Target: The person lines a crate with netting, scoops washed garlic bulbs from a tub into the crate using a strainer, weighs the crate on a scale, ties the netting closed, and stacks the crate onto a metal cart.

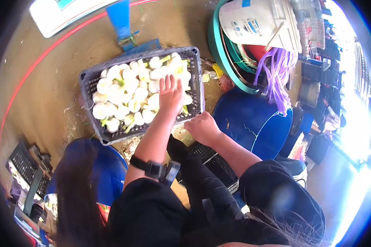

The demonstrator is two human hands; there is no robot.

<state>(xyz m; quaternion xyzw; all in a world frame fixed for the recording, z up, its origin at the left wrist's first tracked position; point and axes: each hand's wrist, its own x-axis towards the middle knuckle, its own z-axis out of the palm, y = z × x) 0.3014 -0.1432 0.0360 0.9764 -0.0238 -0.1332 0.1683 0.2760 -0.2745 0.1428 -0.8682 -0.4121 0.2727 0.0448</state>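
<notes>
Head view: your left hand (pixel 172 94) loosely open over a crate (pixel 200 82) of white bulbs (pixel 130 88)

Your left hand reaches far across the right part of the dark plastic crate, its visible fingers straight, slightly parted and pointing to the far side. You show no grip on a bulb there; whether the palm or fingertips touch the bulbs below, I cannot tell. A watch (pixel 154 169) on a black strap sits on that forearm.

Your right hand (pixel 204 127) is beside the crate's near right corner, fingers curled in — whether it has hold of the rim or of anything else is hidden.

The bulbs lie heaped together inside the crate, several with short green stems, most densely toward the far and middle parts. Brown floor (pixel 66 103) spreads to the left of the crate, and a blue post (pixel 120 20) stands just beyond its far side.

Far to your right, a teal tub (pixel 214 45) carries a white bucket (pixel 255 18) and purple netting (pixel 274 74) that hangs over the near edge. Nearer, on the right, is a large blue container (pixel 239 119); another blue container (pixel 111 168) stands near on the left. A black crate (pixel 212 164) shows low down — between your leg and your right forearm.
</notes>
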